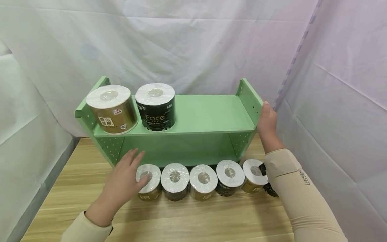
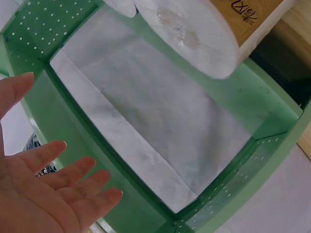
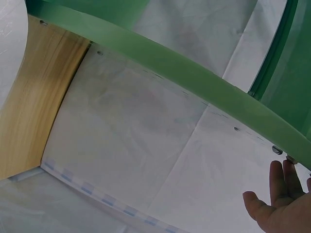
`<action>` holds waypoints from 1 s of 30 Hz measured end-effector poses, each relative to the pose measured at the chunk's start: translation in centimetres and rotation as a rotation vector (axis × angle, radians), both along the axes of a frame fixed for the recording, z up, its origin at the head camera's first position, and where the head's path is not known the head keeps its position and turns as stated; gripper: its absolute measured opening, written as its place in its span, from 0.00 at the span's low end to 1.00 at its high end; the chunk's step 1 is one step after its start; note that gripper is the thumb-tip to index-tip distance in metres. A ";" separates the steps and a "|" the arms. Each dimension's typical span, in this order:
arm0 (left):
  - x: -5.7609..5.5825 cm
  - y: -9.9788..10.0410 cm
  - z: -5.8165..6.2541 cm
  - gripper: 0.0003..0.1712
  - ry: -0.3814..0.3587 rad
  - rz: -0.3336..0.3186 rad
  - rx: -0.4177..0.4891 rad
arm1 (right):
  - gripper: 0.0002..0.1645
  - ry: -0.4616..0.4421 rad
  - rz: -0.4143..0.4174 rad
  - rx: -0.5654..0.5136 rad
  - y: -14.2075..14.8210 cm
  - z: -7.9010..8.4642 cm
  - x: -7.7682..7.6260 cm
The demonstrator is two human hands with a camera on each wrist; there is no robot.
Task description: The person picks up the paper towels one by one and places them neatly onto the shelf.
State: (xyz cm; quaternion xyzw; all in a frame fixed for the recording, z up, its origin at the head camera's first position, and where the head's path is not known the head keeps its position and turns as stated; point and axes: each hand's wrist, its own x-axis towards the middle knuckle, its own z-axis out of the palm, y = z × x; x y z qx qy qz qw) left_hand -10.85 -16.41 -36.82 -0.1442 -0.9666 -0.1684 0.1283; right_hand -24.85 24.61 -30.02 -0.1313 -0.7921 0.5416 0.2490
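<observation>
A gold-wrapped paper roll [image 1: 116,117] stands at the left end of a green shelf [image 1: 211,111]. Below, a person's left hand [image 1: 122,179] hovers, fingers spread and holding nothing, near the first of a row of paper rolls [image 1: 203,191] on the wooden table [image 1: 169,220]. A black roll [image 1: 156,114] (marked "Face") stands beside the gold one. Far right, the right hand [image 1: 267,122] touches the shelf's end panel; whether it grips cannot be told.

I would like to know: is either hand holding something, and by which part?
The left hand holds nothing. The right hand touches the right side panel of the green shelf; whether it grips it cannot be told.
</observation>
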 end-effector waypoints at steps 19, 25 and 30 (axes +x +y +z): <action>-0.4 -0.4 -1.7 0.52 -0.111 -0.005 -0.040 | 0.37 -0.019 -0.005 -0.006 0.0 0.1 0.1; -0.5 -0.6 -2.4 0.57 -0.207 -0.026 -0.035 | 0.35 -0.024 -0.014 -0.018 0.0 0.1 0.0; -0.5 -0.6 -2.7 0.56 -0.240 -0.029 -0.011 | 0.30 -0.024 -0.021 -0.024 -0.1 0.1 0.0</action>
